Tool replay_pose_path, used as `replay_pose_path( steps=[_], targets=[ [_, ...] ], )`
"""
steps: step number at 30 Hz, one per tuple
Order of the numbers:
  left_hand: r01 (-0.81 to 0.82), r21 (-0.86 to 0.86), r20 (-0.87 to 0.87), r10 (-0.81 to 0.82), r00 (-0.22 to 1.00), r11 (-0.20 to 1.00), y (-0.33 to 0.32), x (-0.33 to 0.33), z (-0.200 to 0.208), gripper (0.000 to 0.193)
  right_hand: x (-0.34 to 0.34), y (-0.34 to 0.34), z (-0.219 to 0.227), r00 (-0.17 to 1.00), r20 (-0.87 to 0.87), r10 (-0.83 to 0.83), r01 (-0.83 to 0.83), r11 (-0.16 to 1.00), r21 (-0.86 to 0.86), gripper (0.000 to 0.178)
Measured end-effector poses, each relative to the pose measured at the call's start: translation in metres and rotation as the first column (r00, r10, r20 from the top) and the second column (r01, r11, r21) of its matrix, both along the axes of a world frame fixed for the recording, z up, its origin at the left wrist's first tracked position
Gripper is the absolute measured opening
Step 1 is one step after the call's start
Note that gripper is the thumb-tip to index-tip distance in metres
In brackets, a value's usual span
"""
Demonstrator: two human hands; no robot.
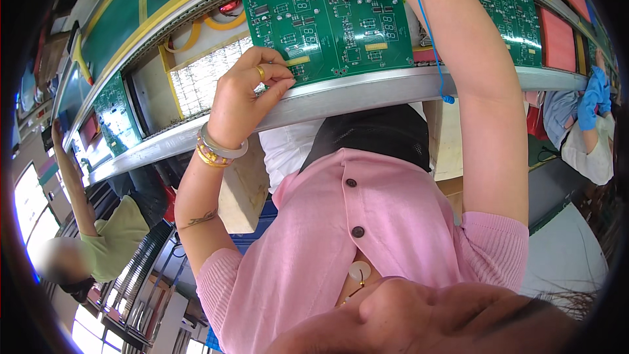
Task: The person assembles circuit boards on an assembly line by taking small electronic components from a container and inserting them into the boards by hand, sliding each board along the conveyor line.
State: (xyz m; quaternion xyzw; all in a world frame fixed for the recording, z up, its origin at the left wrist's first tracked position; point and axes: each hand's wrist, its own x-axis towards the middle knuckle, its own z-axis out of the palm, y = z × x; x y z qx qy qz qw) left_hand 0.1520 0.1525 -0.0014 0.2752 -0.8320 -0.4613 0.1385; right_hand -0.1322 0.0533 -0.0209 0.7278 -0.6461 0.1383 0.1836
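A large green circuit board point(322, 33) with small components, black chips and digit displays lies across the metal rails in front of me. At its near left corner is my left hand point(252, 88), fingertips and thumb closed together against the board's edge. Whatever they may pinch is too small to make out. My right forearm point(475, 59) reaches forward over the board's right side. The right hand itself lies beyond the upper edge of the view. From that wrist a blue coiled cord point(429, 26) hangs down past the board to the near rail.
The silver near rail point(367, 88) runs along the line. Another green board point(508, 23) sits to the right, beside a pink-red sheet point(557, 39); a further board point(116, 115) is at left. Yellow tape point(226, 21) lies behind my left hand. Other people work at both sides.
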Motion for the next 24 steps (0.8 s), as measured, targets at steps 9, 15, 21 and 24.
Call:
replay_pose_path(
  steps=[9, 15, 21, 24],
  targets=[
    [0.014, -0.072, 0.091, -0.007, 0.996, 0.997, 0.003, -0.007, -0.007, 0.011, 0.006, 0.007, -0.004, 0.986, 0.15, 0.079, -0.065, 0.993, -0.096, 0.016],
    [0.034, -0.102, 0.093, -0.024, 0.995, 0.994, 0.003, -0.02, -0.001, 0.012, 0.002, 0.036, 0.026, 0.917, 0.399, 0.017, 0.008, 0.998, -0.063, 0.014],
    [0.034, -0.146, 0.118, -0.017, 0.993, 0.989, 0.004, -0.023, -0.003, 0.012, 0.001, 0.055, 0.033, 0.902, 0.408, 0.143, -0.103, 0.988, -0.118, 0.014],
    [0.035, -0.177, 0.11, -0.016, 0.994, 0.984, 0.004, -0.022, -0.004, 0.012, 0.005, 0.063, 0.04, 0.895, 0.425, 0.136, -0.103, 0.99, -0.1, 0.014]
  ],
)
